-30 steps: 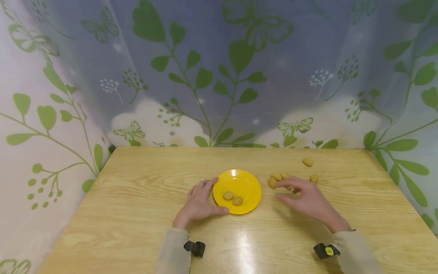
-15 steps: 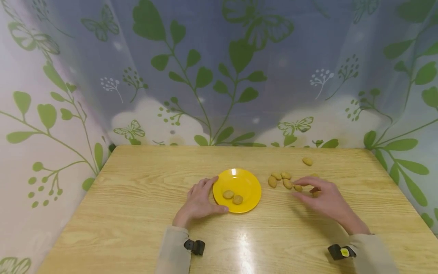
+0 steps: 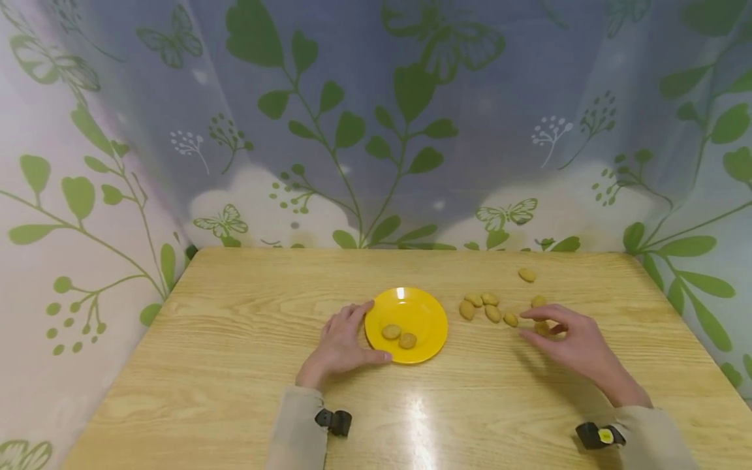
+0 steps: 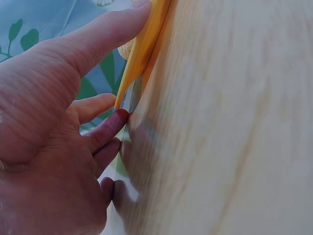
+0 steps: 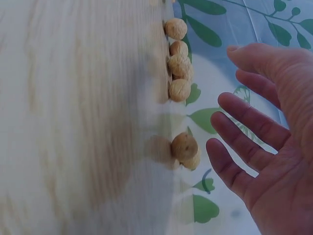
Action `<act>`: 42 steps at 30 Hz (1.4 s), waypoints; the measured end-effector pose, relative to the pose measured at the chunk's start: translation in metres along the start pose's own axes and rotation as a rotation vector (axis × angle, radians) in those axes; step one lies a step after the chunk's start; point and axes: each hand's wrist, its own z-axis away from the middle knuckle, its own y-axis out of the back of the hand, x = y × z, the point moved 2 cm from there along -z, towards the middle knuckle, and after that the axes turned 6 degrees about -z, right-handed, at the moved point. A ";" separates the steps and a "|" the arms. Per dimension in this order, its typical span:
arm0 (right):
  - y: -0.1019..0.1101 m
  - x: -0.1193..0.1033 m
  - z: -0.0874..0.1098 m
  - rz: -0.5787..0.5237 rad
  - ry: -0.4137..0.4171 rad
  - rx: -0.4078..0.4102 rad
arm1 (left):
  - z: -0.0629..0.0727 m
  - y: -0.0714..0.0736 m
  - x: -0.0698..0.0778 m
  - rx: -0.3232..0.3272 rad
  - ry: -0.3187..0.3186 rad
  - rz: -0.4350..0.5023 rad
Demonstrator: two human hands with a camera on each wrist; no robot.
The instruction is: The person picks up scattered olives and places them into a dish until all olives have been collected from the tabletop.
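Blue-and-white hangings [image 3: 493, 143] with green leaves [image 3: 414, 91] and butterflies [image 3: 221, 222] back and flank a wood-grained table [image 3: 235, 313] bearing a glare [image 3: 419, 418].

Light wood-grain counter [image 3: 235, 365], yellow plate [image 3: 424, 310] and loose tan nuts [image 3: 492, 313] on top.
Plate sits mid-counter; right of it, five nuts loosely clustered, two more farther right, one alone toward the back edge; glossy light streak [image 3: 418, 424] on the near part.
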 end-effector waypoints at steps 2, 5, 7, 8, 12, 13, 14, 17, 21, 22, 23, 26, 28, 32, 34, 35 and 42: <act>0.001 0.002 0.001 -0.004 -0.005 0.004 | 0.000 0.000 0.000 0.001 -0.002 0.003; 0.002 0.005 0.003 -0.015 -0.023 0.003 | 0.001 0.000 0.001 0.002 -0.002 0.001; 0.003 0.008 0.004 -0.012 -0.030 0.003 | 0.001 0.001 0.001 0.003 -0.001 0.001; 0.003 0.009 0.004 -0.009 -0.033 0.003 | 0.001 0.001 0.001 0.003 -0.001 0.000; 0.006 0.016 0.005 0.009 -0.042 0.005 | 0.001 0.001 0.001 0.003 -0.002 0.004; 0.007 0.018 0.005 0.008 -0.053 -0.001 | 0.001 0.001 0.001 0.003 -0.002 0.005; 0.008 0.019 0.005 0.009 -0.064 -0.007 | 0.001 0.001 0.001 0.003 -0.002 0.005; 0.010 0.024 0.005 -0.002 -0.108 -0.031 | 0.001 0.001 0.000 0.001 -0.002 0.002; 0.011 0.029 0.006 -0.003 -0.139 -0.058 | 0.001 0.001 0.000 0.000 -0.001 -0.002; 0.011 0.030 0.005 -0.003 -0.141 -0.063 | 0.002 0.001 0.000 0.000 -0.002 -0.003; 0.012 0.031 0.005 -0.001 -0.142 -0.068 | 0.002 0.001 -0.001 0.000 -0.002 -0.002; 0.012 0.033 0.004 0.002 -0.144 -0.081 | 0.001 0.001 0.000 -0.004 -0.002 -0.003; 0.012 0.034 0.004 0.005 -0.152 -0.092 | 0.001 0.001 0.000 -0.005 -0.004 -0.002; 0.013 0.036 0.003 0.015 -0.175 -0.119 | 0.001 0.001 0.001 -0.005 -0.006 0.000; 0.013 0.036 0.003 0.021 -0.182 -0.128 | 0.001 0.002 0.001 -0.005 -0.005 0.004; 0.012 0.037 0.003 0.024 -0.182 -0.129 | 0.001 0.002 0.001 -0.006 -0.004 0.004; 0.013 0.038 0.003 0.040 -0.180 -0.148 | 0.001 0.001 0.001 -0.006 0.000 0.009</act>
